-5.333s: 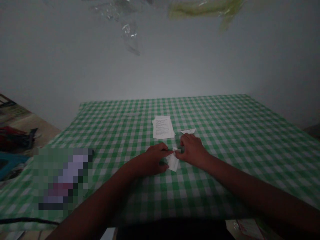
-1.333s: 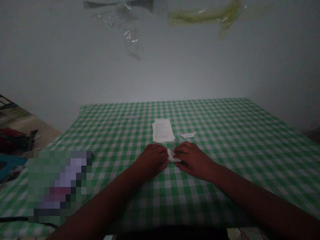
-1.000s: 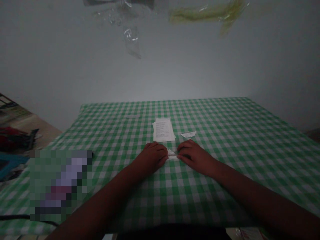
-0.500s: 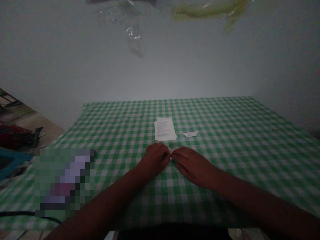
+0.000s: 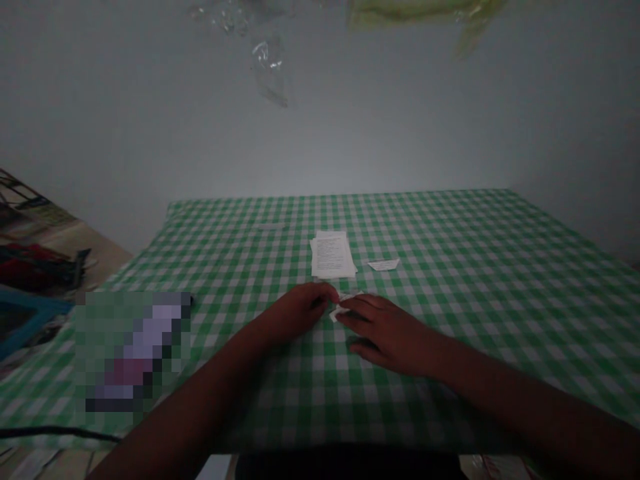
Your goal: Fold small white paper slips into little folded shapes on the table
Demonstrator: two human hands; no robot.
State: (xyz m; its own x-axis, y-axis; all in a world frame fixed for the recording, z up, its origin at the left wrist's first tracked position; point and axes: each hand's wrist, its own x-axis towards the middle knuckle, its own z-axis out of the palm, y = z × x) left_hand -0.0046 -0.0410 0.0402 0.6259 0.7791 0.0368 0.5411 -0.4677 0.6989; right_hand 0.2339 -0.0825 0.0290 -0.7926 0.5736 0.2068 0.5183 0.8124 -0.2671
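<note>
Both my hands rest on a green-and-white checked tablecloth (image 5: 450,280) in dim light. Between their fingertips lies a small folded white paper (image 5: 344,303), mostly hidden. My left hand (image 5: 300,310) has its fingers curled and pinches the paper's left side. My right hand (image 5: 387,330) lies with fingers together pressing the paper's right side down on the cloth. Just beyond the hands sits a small stack of printed paper sheets (image 5: 333,255).
A small folded paper piece (image 5: 383,265) lies right of the stack. A blurred-out object (image 5: 133,350) sits at the left of the table, with a black cable (image 5: 55,433) near the front edge. The wall stands close behind the table; clutter lies on the floor at far left.
Earlier the paper stood larger and partly raised between my hands. It now lies smaller and flatter, and my right hand has slid nearer over it.
</note>
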